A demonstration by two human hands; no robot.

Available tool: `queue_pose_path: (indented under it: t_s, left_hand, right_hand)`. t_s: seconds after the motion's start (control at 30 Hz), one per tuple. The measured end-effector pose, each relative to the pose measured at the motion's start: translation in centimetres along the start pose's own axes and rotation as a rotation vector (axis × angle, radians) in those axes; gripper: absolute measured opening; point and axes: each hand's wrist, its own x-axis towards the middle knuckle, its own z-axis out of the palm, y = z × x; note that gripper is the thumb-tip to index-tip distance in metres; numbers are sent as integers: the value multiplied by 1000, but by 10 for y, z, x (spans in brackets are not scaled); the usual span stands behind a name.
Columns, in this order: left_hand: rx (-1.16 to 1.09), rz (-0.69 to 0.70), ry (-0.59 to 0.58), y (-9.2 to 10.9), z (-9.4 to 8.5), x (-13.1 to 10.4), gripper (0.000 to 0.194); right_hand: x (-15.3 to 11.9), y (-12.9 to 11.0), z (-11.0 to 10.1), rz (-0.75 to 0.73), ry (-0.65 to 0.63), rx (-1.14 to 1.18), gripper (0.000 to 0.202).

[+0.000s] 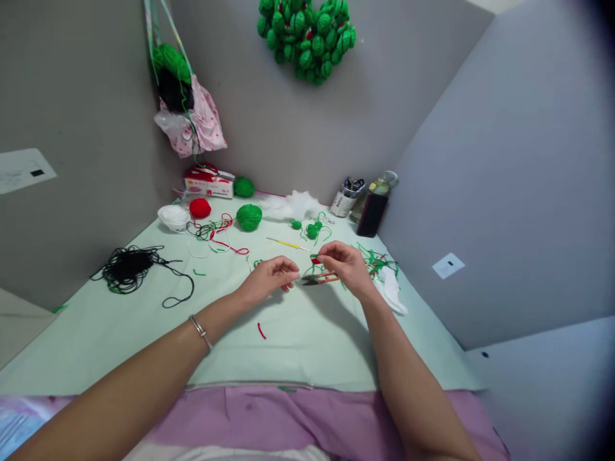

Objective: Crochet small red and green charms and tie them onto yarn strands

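Note:
My right hand (346, 266) pinches a small red and green yarn piece (314, 259) between thumb and fingertips. Just below it, a pair of orange-handled thread snips (321, 278) points toward my left hand; whether the right hand's lower fingers touch them is unclear. My left hand (271, 278) is a little to the left, its fingers curled in toward the thumb. Anything between those fingertips is too small to make out. Beyond the hands lies a yellow-handled crochet hook (288, 244). A short red yarn scrap (261, 330) rests nearer to me.
Black yarn (129, 269), white yarn (173, 218), a red ball (200, 208) and green balls (248, 218) lie left and back. White stuffing (293, 206), a pen cup (344, 198) and a phone (372, 215) stand behind. Green scraps (379, 262) lie right.

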Motion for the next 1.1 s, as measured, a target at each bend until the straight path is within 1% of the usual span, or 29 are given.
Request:
queue_pose_path:
  t_s: [0.03,0.1,0.17,0.23,0.33,0.43,0.53,0.67,0.77,0.83,0.97,1.1]
  left_hand:
    - [-22,3,-8,0,1,-1,31]
    - [-59,11,-32,1,3,-2,30]
    - [-75,16,-36,3,4,-3,29]
    - [-76,22,-12,6,4,-3,28]
    - [-75,40,37,8,3,-2,26]
    - [-82,80,78,8,3,-2,25]
    - [-54,122,79,7,5,-3,22]
    - [-36,150,62,4,7,-4,21]
    - [-55,150,46,3,7,-4,29]
    - [-53,141,59,4,6,-4,28]
    - [-59,156,83,6,4,-3,22]
    - [-87,159,84,6,3,-2,20]
  right_hand:
    - [-4,-6,9,-7,-16,92,17]
    - [-11,-16,25,-10,-63,192,18]
    - [-16,-22,34,-12,-95,244,18]
    - [-17,-23,34,-14,-72,276,17]
    - [-15,-22,27,-7,6,288,14]
    - [-14,-20,25,2,-15,280,14]
    - [-16,-20,32,-7,-46,278,17]
    - [-19,-19,41,-53,9,260,15]
    - [-19,-19,42,-92,43,233,12]
    - [-19,-20,42,-75,21,256,14]
    - [-20,-24,39,17,-79,365,19]
    - [-20,-25,37,43,-118,406,19]
